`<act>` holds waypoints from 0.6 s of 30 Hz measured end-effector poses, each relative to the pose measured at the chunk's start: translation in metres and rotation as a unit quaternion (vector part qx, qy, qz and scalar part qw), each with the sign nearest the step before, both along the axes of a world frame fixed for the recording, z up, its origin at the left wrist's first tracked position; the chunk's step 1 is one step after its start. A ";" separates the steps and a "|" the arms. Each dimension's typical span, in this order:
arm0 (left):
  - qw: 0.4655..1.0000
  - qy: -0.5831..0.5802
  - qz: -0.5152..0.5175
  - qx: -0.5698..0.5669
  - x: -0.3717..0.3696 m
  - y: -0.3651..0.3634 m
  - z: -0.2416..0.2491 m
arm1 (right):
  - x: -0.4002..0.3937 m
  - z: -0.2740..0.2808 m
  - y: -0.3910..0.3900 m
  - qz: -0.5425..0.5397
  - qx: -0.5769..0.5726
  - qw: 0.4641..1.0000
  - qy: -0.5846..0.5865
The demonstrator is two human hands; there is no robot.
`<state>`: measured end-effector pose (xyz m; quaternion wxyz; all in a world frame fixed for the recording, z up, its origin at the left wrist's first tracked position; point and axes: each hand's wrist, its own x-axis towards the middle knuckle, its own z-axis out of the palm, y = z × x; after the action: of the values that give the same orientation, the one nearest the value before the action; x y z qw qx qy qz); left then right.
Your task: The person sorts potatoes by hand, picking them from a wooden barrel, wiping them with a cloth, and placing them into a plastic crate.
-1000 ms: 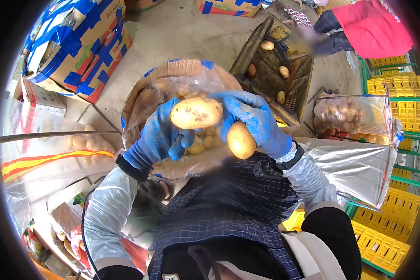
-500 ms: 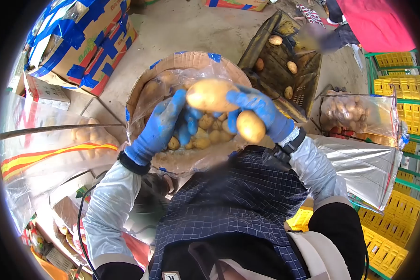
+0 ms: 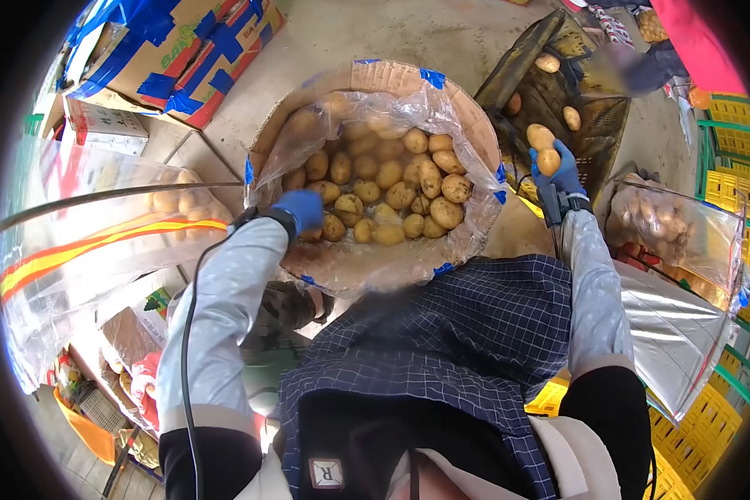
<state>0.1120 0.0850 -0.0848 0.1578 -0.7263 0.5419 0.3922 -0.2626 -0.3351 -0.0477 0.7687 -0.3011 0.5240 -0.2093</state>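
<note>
My right hand (image 3: 567,173), in a blue glove, grips two potatoes (image 3: 540,136) at the near edge of a dark, dirty crate (image 3: 596,137). Several loose potatoes lie inside that crate. In front of me stands a round cardboard box (image 3: 467,93) lined with clear plastic film. Many yellow-brown potatoes (image 3: 400,196) are heaped in it. My left hand (image 3: 302,210), also blue-gloved, is over the box's left near side. Its fingers are smeared by motion, and I see no potato in it.
Taped cardboard boxes (image 3: 171,62) are stacked at the far left. A clear plastic sheet (image 3: 100,242) hangs on the left. To the right are a bag of potatoes (image 3: 650,217), a silver sheet (image 3: 671,325) and yellow crates (image 3: 737,192). A person in red (image 3: 700,42) is at the upper right.
My right hand has moved right with two potatoes, from above the round box to the dark crate. My left hand has drawn left and down, away from the large potato. The view has shifted.
</note>
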 end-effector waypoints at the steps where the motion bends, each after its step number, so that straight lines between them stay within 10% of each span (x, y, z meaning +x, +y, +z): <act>1: 0.998 -0.013 -0.042 0.034 -0.009 0.005 -0.004 | -0.006 -0.006 0.002 -0.032 0.013 0.999 -0.020; 5: 0.994 -0.080 -0.033 0.060 -0.033 0.034 -0.061 | -0.007 -0.024 0.016 0.039 -0.295 0.949 0.102; 7: 0.996 -0.044 -0.032 0.074 -0.026 0.022 -0.052 | 0.002 -0.008 0.018 0.065 -0.233 0.970 0.020; 9: 0.999 -0.007 -0.018 0.049 -0.016 0.012 -0.028 | 0.028 0.052 0.012 0.040 0.115 0.963 -0.241; 11: 0.978 0.158 0.102 0.086 -0.018 -0.006 -0.005 | 0.055 0.094 0.044 0.138 -0.035 0.973 -0.180; 16: 0.638 0.624 0.445 0.076 -0.045 -0.037 0.045 | 0.116 0.106 0.131 0.454 -0.480 0.742 -0.116; 18: 0.536 0.706 0.459 0.059 -0.051 -0.042 0.066 | 0.129 0.116 0.165 0.538 -0.404 0.738 -0.045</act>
<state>0.0612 0.0429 -0.0186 -0.4351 -0.3524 0.0452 0.8273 -0.1332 -0.1702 0.0682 0.5823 -0.8054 0.1054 0.0341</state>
